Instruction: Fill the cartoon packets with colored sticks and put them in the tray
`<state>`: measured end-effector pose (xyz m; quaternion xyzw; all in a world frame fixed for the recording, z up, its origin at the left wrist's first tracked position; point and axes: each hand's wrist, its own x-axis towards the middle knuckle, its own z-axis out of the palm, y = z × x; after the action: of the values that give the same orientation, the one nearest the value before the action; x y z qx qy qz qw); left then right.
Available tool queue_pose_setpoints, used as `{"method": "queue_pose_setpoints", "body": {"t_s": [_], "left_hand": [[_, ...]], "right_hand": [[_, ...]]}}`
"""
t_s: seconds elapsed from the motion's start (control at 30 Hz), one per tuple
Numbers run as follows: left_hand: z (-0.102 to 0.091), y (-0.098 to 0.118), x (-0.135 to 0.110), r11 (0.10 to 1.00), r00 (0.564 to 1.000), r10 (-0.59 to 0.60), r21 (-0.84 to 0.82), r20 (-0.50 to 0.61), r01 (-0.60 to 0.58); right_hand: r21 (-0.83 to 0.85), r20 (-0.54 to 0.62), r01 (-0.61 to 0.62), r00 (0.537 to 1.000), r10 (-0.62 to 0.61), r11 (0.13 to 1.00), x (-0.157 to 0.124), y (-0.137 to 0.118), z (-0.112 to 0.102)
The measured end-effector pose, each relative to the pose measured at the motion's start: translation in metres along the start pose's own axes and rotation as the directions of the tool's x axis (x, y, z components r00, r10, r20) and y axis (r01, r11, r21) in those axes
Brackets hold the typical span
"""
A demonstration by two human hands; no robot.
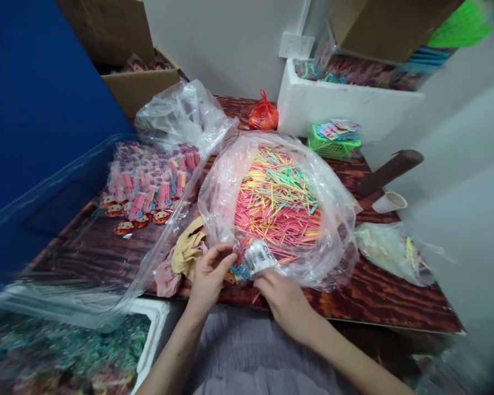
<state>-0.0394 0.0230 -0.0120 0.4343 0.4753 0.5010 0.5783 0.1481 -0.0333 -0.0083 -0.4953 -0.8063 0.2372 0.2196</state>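
Desk (395,296) cluttered | my left fingers (224,253) and right fingers (263,277) grip one packet (258,257) | packed pile (148,189) beside | stick bag (280,197) mostly full

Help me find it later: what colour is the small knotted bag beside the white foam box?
The knotted bag is orange-red; the head view shows it.

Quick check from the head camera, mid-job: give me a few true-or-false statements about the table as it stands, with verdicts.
1. The left hand and right hand both hold a small clear packet at the near edge of the table. True.
2. The big clear bag holds coloured sticks. True.
3. The red knotted bag lies inside the green basket. False: it sits on the table beside the white foam box, left of the basket.
4. The filled packets are piled to the right of the big clear bag. False: they lie to its left.
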Motion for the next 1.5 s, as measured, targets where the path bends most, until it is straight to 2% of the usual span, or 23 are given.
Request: {"method": "queue_pose_setpoints", "body": {"t_s": [0.07,0.13,0.2,0.27,0.3,0.33,0.37,0.4,0.47,0.5,0.53,0.6,0.67,0.7,0.77,0.87,1.1,1.17,1.27,1.33,1.4,1.43,1.5], "left_hand": [[0.001,0.001,-0.002,1.000,1.000,-0.005,-0.003,0.020,0.005],[0.003,0.005,-0.005,1.000,0.999,-0.004,0.016,0.050,0.003],[0.004,0.008,-0.009,0.998,0.998,0.014,0.061,0.064,-0.018],[0.004,0.011,-0.014,0.991,0.997,0.038,0.122,0.072,-0.047],[0.004,0.011,-0.016,0.988,0.996,0.044,0.147,0.077,-0.055],[0.003,0.010,-0.018,0.985,0.995,0.042,0.163,0.087,-0.056],[0.004,0.009,-0.020,0.984,0.995,0.035,0.170,0.097,-0.052],[0.005,0.007,-0.021,0.985,0.994,0.025,0.168,0.108,-0.043],[0.010,0.003,-0.023,0.988,0.992,-0.002,0.151,0.126,-0.017],[0.013,0.001,-0.024,0.990,0.991,-0.015,0.141,0.135,-0.004],[0.015,0.000,-0.025,0.991,0.990,-0.027,0.132,0.141,0.008],[0.019,-0.001,-0.025,0.994,0.988,-0.045,0.108,0.150,0.028],[0.020,0.000,-0.025,0.996,0.988,-0.055,0.081,0.144,0.043],[0.019,0.000,-0.025,0.996,0.989,-0.061,0.070,0.137,0.051],[0.017,0.001,-0.025,0.996,0.990,-0.075,0.051,0.118,0.069],[0.015,0.003,-0.024,0.996,0.992,-0.083,0.020,0.098,0.081],[0.011,0.006,-0.020,0.998,0.995,-0.062,-0.014,0.078,0.063],[0.005,0.008,-0.017,0.997,0.994,-0.064,-0.026,0.094,0.066],[-0.008,0.017,-0.008,0.994,0.989,-0.103,-0.033,0.102,0.107],[-0.018,0.026,0.003,0.994,0.989,-0.113,-0.006,0.092,0.114],[-0.027,0.033,0.019,0.997,0.996,-0.064,0.051,0.057,0.061],[-0.031,0.033,0.028,0.995,0.999,-0.021,0.093,0.031,0.018],[-0.036,0.027,0.048,0.972,0.996,0.084,0.224,-0.022,-0.077]], "right_hand": [[-0.304,0.096,0.072,0.994,-0.045,0.950,-0.016,0.005,0.021],[-0.422,0.129,0.115,0.989,-0.066,0.899,-0.023,0.009,0.031],[-0.374,0.082,0.110,0.993,-0.086,0.921,-0.022,0.012,0.024],[-0.215,-0.060,0.038,0.997,-0.052,0.976,-0.016,0.011,0.001],[-0.105,-0.154,-0.019,0.988,0.003,0.994,-0.012,0.009,-0.014],[0.018,-0.263,-0.081,0.961,0.083,0.997,-0.007,0.004,-0.029],[0.151,-0.362,-0.132,0.915,0.179,0.980,-0.002,-0.001,-0.043],[0.280,-0.459,-0.154,0.846,0.273,0.948,0.004,-0.008,-0.054],[0.460,-0.594,-0.073,0.715,0.367,0.885,0.017,-0.022,-0.068],[0.505,-0.630,-0.014,0.678,0.379,0.863,0.024,-0.028,-0.069],[0.533,-0.642,0.032,0.666,0.379,0.846,0.029,-0.033,-0.067],[0.559,-0.612,0.063,0.704,0.360,0.827,0.038,-0.038,-0.057],[0.570,-0.545,0.033,0.763,0.348,0.821,0.043,-0.038,-0.045],[0.568,-0.524,0.016,0.778,0.347,0.823,0.043,-0.037,-0.039],[0.556,-0.519,-0.008,0.778,0.355,0.831,0.043,-0.034,-0.032],[0.545,-0.546,-0.015,0.752,0.368,0.839,0.042,-0.032,-0.029],[0.304,-0.444,-0.025,0.881,0.165,0.952,0.051,-0.043,-0.032],[0.336,-0.389,-0.034,0.905,0.172,0.941,0.053,-0.047,-0.033],[0.487,-0.286,-0.020,0.941,0.181,0.873,0.056,-0.047,-0.035],[0.573,-0.260,-0.030,0.941,0.217,0.819,0.060,-0.036,-0.040],[0.542,-0.315,-0.055,0.912,0.263,0.839,0.069,-0.015,-0.051],[0.468,-0.367,-0.073,0.890,0.269,0.881,0.076,-0.002,-0.059],[0.215,-0.493,-0.124,0.843,0.216,0.969,0.094,0.029,-0.077]]}}
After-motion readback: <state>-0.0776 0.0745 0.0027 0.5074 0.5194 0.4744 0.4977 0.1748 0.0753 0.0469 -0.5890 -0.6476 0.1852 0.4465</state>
